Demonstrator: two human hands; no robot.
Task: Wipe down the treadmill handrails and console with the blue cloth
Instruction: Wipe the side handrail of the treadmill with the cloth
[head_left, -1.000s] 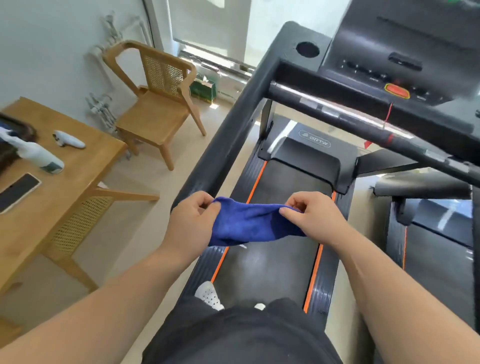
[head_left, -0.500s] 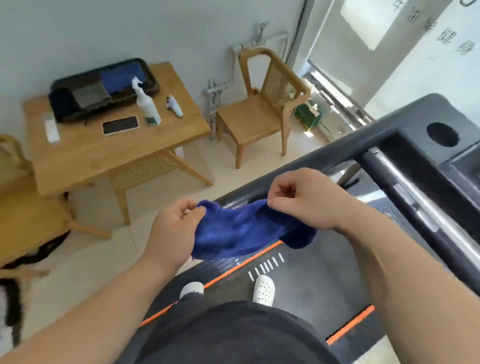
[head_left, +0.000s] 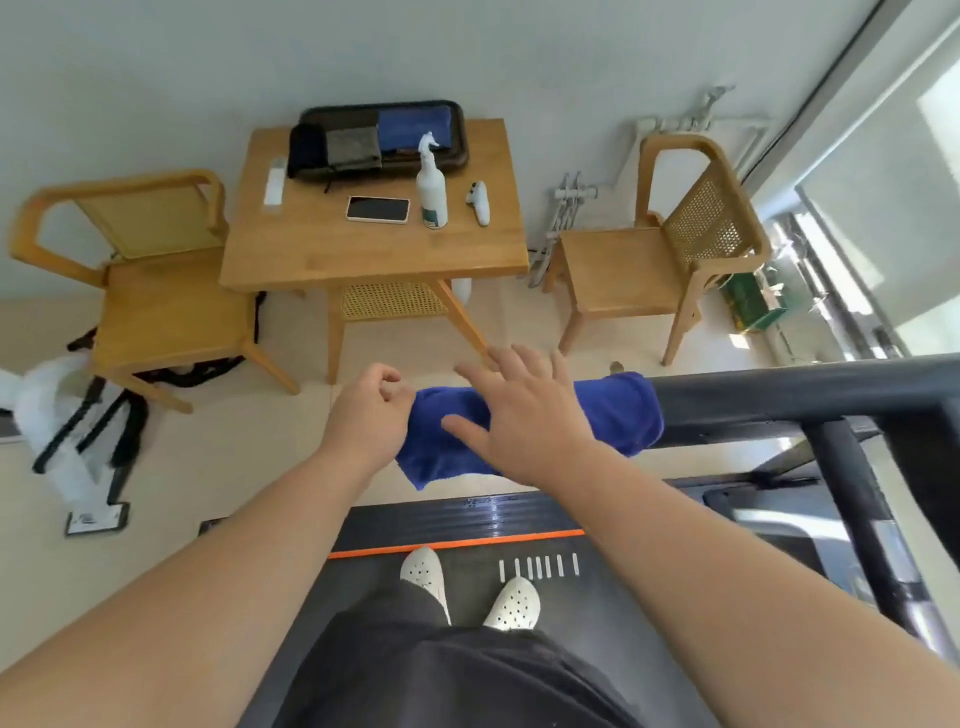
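The blue cloth lies draped over the free end of the dark treadmill handrail, its lower edge hanging down on my side. My left hand is at the cloth's left end, fingers curled on the fabric. My right hand hovers palm-down over the middle of the cloth with its fingers spread; I cannot tell whether it touches. The console is out of view.
Beyond the rail stands a wooden table with a spray bottle, a phone and a black tray of folded cloths. Wooden chairs flank it. My white shoes stand on the treadmill belt.
My view has swung left to the handrail's end. The cloth, held stretched between both hands, now lies over the rail. My right hand has let go and spread its fingers.
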